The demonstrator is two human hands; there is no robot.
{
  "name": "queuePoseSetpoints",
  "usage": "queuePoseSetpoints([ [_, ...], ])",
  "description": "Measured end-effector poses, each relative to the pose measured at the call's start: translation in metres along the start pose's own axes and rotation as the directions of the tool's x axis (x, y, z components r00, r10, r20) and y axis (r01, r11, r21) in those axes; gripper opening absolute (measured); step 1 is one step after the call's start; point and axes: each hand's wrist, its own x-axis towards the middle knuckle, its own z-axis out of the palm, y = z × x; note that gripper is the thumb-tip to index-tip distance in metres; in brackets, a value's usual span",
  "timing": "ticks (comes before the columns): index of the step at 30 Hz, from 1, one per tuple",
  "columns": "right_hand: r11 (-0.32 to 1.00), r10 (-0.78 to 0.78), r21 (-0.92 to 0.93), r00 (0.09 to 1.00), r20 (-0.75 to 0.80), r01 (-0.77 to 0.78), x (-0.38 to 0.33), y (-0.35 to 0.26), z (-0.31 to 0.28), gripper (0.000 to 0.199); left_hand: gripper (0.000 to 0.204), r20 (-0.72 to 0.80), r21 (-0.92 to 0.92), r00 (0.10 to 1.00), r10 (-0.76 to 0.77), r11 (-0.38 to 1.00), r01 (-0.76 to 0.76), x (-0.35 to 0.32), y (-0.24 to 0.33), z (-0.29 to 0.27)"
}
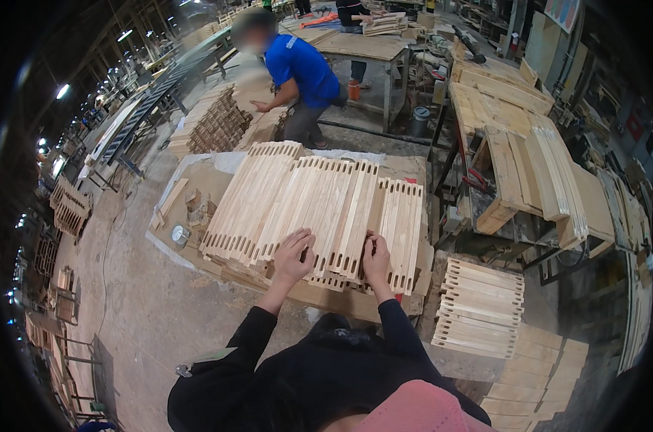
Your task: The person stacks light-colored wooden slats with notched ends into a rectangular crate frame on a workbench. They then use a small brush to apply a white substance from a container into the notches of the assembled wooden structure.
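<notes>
Pale wood slats (334,194), straight and slotted at their 2 ends, lie side by side on a brown-topped table (210,178). Grey, scuffed concrete floor (139,288) spreads left; a co-worker (301,68) in blue bends beyond. The left hand (295,255), fingers bent, rests on the slats' near ends; the right hand (375,259) curls beside them, farther right. Whether they grip, I cannot tell.

The left arm (253,337) slants toward one o'clock, the left grip (294,256) bare, back upward, fingers bent; the right arm (401,325) slants toward eleven o'clock, the right grip (376,261) bare and curled.
</notes>
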Motion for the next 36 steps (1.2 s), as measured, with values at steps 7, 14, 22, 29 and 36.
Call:
queuePoseSetpoints([
  [7, 1.000, 0.023, -0.007, 1.000, 0.012, -0.023, 0.0005, 0.0002, -0.0001, 0.016, 0.029, -0.006, -0.001, 1.000, 0.001, 1.000, -0.001, -0.0003, -0.0014, 0.0009],
  [14, 1.000, 0.004, 0.004, 1.000, -0.002, -0.004, -0.0001, -0.0013, 0.0000, 0.017, 0.028, -0.011, -0.003, 1.000, 0.005, 1.000, -0.005, -0.0009, -0.0017, 0.0012],
  [22, 1.000, 0.009, 0.004, 1.000, -0.004, -0.009, 0.0005, 0.0008, 0.0003, 0.016, 0.029, -0.018, -0.012, 1.000, 0.006, 1.000, -0.007, -0.0001, -0.0006, 0.0015],
  [29, 1.000, -0.020, 0.017, 1.000, -0.021, 0.020, 0.0002, 0.0010, 0.0017, 0.016, 0.029, -0.011, -0.010, 1.000, 0.007, 1.000, -0.007, 0.0005, -0.0012, 0.0003],
  [36, 0.999, -0.028, -0.023, 0.999, -0.018, 0.028, 0.0005, 0.0002, 0.0013, 0.017, 0.028, -0.016, -0.012, 1.000, 0.006, 1.000, -0.006, -0.0002, -0.0009, 0.0000],
])
